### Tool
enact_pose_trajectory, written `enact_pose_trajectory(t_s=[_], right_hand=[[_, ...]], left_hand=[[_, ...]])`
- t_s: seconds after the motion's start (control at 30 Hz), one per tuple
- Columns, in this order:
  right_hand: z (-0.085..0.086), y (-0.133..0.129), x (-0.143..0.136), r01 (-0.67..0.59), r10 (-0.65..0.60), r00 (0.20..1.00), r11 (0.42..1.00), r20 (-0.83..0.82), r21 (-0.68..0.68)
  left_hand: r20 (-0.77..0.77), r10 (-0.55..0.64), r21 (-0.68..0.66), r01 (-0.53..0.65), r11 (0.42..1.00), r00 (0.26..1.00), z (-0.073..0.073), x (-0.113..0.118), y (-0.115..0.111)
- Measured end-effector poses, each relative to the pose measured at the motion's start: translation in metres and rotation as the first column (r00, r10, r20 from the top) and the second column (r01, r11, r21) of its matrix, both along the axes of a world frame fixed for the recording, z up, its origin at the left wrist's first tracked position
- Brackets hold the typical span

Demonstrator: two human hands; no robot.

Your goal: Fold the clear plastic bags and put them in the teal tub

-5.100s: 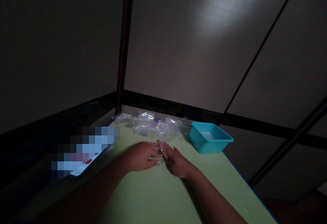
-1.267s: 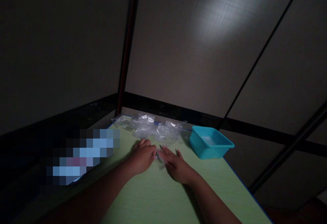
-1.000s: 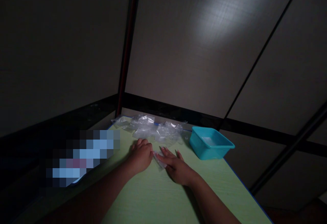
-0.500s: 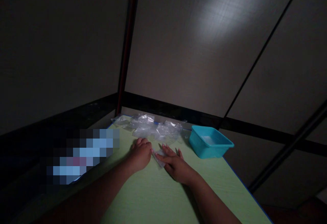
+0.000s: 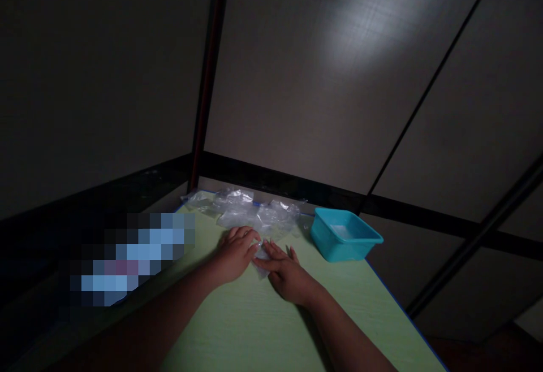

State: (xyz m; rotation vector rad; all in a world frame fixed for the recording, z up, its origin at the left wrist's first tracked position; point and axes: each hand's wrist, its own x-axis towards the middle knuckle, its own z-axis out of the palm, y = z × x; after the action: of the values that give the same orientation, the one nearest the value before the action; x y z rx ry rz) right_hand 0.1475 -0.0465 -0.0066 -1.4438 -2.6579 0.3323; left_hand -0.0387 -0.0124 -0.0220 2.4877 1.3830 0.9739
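Observation:
A small clear plastic bag lies on the light green table between my two hands. My left hand is at its left edge, fingers curled, with thumb and forefinger closing on the plastic near the top. My right hand rests on the bag from the right, fingers stretched out and lying nearly flat. Part of the bag is hidden under the right fingers. Just beyond the hands is a loose spread of crumpled clear plastic bags.
A turquoise plastic basin stands at the table's right edge, with something pale inside. The green table has a blue edge and meets panelled walls at the back. A pixelated blue patch covers the left side.
My left hand has loosened from a tight fist, its forefinger now reaching further right over the bag. The right hand stays on the bag. The whole view has shifted slightly.

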Motion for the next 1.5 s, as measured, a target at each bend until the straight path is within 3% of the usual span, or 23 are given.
enact_pose_trajectory(t_s=[0.2,0.37,0.6,0.73,0.97,1.13,1.5], right_hand=[[0.004,-0.001,0.0,-0.006,0.005,1.0,0.999,-0.013,-0.047],[0.008,-0.004,0.0,-0.035,0.03,0.998,0.996,-0.058,-0.082],[-0.002,0.001,0.004,-0.044,0.038,0.994,0.997,-0.101,-0.06],[-0.008,0.005,0.007,0.019,-0.025,0.978,0.999,-0.205,-0.032],[-0.01,0.009,0.012,0.142,-0.146,0.977,0.989,-0.155,-0.034],[-0.008,0.007,0.011,0.123,-0.127,0.985,0.991,-0.119,-0.044],[0.0,-0.004,0.003,0.0,-0.001,0.999,1.0,-0.04,-0.031]], left_hand=[[0.173,-0.26,-0.022,0.268,0.963,0.95,0.007,0.005,-0.005],[0.279,-0.306,-0.091,0.342,0.935,0.91,0.008,0.007,-0.007],[0.274,-0.27,-0.089,0.304,0.948,0.923,0.008,0.006,-0.008],[0.236,-0.197,-0.037,0.212,0.977,0.951,0.004,0.006,-0.004],[-0.012,-0.022,0.001,0.022,1.0,1.0,-0.002,0.003,-0.004],[-0.158,-0.074,-0.073,0.063,0.995,0.985,-0.004,0.005,-0.01],[-0.269,-0.159,-0.177,0.114,0.978,0.95,-0.01,0.005,-0.007]])
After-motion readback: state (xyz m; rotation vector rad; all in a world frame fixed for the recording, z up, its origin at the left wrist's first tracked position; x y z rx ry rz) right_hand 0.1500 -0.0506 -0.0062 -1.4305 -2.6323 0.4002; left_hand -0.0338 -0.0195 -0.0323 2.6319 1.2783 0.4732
